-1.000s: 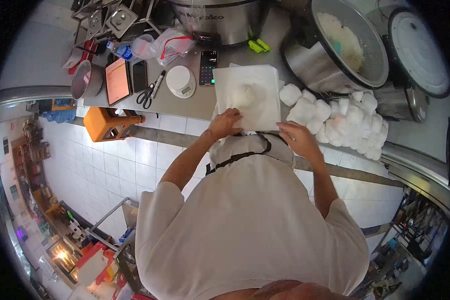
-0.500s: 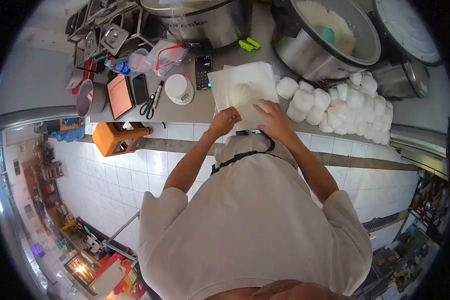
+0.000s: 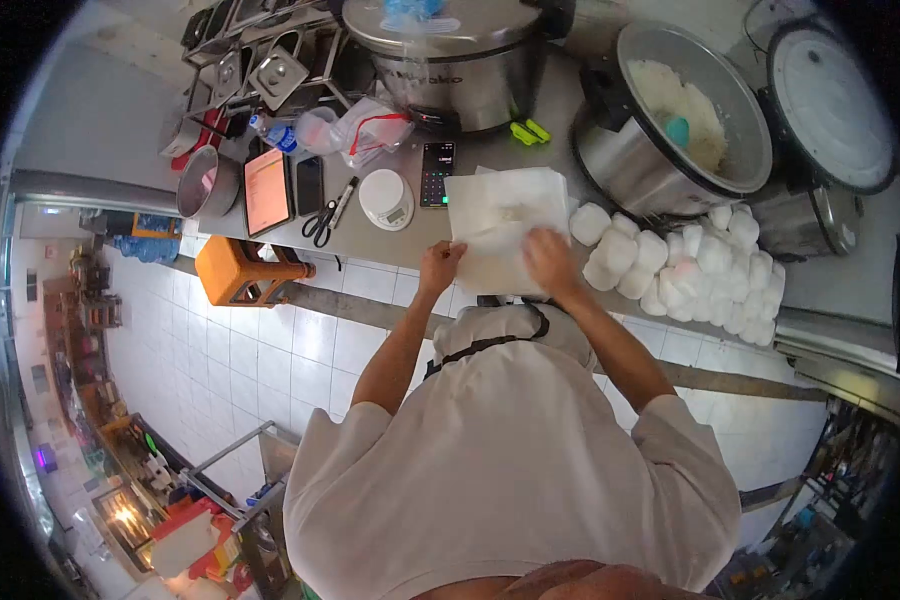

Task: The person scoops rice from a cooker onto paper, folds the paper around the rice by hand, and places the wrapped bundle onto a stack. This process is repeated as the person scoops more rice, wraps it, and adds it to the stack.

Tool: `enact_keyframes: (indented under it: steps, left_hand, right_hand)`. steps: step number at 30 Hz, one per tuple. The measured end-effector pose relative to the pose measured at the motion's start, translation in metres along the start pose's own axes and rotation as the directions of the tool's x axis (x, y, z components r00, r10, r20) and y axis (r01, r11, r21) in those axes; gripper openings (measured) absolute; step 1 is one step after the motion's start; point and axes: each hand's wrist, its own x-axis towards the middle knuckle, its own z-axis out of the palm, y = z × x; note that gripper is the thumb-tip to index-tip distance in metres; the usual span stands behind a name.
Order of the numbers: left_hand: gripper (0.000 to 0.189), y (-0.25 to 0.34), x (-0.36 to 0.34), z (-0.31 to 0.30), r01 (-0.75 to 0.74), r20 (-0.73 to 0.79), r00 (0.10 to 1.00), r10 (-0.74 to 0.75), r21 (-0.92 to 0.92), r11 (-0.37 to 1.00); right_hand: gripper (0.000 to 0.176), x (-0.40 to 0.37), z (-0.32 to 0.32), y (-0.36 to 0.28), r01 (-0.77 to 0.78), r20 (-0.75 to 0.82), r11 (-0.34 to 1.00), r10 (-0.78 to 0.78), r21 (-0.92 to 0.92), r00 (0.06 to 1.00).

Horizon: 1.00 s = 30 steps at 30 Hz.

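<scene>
A stack of white paper sheets (image 3: 485,205) lies at the counter's front edge, with a small pale, translucent-looking patch near the middle of the top sheet. At its lower left edge my left hand (image 3: 440,267) is closed, thumb and finger pinching the paper. My right hand (image 3: 550,262) is over the right part of the sheets, smeared by motion, so its fingers do not show clearly. To the right, close to that hand, sit several rounded white wrapped bundles (image 3: 715,260) in a pile. A phone with a calculator screen (image 3: 437,175) lies just left of the stack.
Behind stand an open rice cooker (image 3: 630,150) holding rice and a closed cooker (image 3: 450,85). Left along the counter are a kitchen scale (image 3: 385,195), scissors (image 3: 320,224), a tablet (image 3: 267,190) and a metal pot (image 3: 208,182). An orange stool (image 3: 235,270) stands below.
The view has shifted, so the counter appears lower and farther right. My left hand has come to the sheets' left edge. My right hand, spread before, is now closer in and blurred.
</scene>
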Motion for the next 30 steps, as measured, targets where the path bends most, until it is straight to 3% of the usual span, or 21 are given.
enact_keyframes:
  steps: [3,6,9,12,15,18,19,21,24,27,30]
  left_hand:
    - [0.046,-0.004,-0.005,0.005,0.025,-0.093,0.995,-0.036,-0.115,0.993]
    - [0.051,0.024,-0.022,-0.008,0.172,0.005,0.984,-0.18,-0.312,0.934]
    - [0.05,-0.001,-0.006,0.005,0.379,0.15,0.903,-0.402,-0.717,0.585]
    - [0.046,0.01,0.018,0.019,0.221,-0.07,0.924,-0.376,-0.704,0.675]
    - [0.039,0.011,0.036,0.021,0.153,-0.053,0.98,-0.193,-0.42,0.894]
    - [0.035,0.002,0.046,0.007,0.062,0.005,0.998,-0.061,-0.098,0.993]
    - [0.032,0.0,0.048,0.007,-0.07,-0.133,0.988,0.073,0.026,0.997]
    - [0.025,-0.002,0.048,0.008,-0.27,-0.333,0.867,0.372,0.313,0.91]
    - [0.016,0.062,0.025,-0.005,-0.331,-0.18,0.931,0.316,-0.06,0.942]
    - [0.014,0.105,0.015,0.014,-0.495,-0.06,0.86,0.507,0.146,0.857]
    - [0.014,0.125,0.032,0.04,-0.571,0.052,0.814,0.578,0.253,0.781]
  right_hand:
    - [0.042,-0.019,0.005,-0.021,0.155,0.273,0.988,-0.151,0.007,0.95]
    - [0.067,-0.019,0.016,-0.021,0.1,0.344,0.992,-0.066,-0.082,0.937]
    - [0.075,-0.015,0.019,-0.027,0.035,0.408,0.989,0.026,-0.14,0.913]
    - [0.073,-0.012,0.019,-0.029,0.038,0.39,0.99,0.017,-0.133,0.921]
    - [0.074,-0.01,0.017,-0.032,0.033,0.414,0.981,0.05,-0.191,0.909]
    - [0.071,-0.008,0.019,-0.029,0.028,0.386,0.987,0.035,-0.157,0.922]
    - [0.07,-0.006,0.017,-0.026,-0.002,0.339,0.988,0.055,-0.155,0.939]
    - [0.069,0.001,0.012,-0.019,-0.069,0.245,0.987,0.104,-0.146,0.964]
    - [0.06,0.024,-0.004,0.001,-0.304,-0.175,0.953,0.302,0.018,0.937]
    - [0.049,0.026,-0.01,0.017,-0.624,0.111,0.763,0.614,0.17,0.781]
    - [0.039,0.018,-0.004,0.031,-0.481,-0.039,0.87,0.488,0.109,0.872]
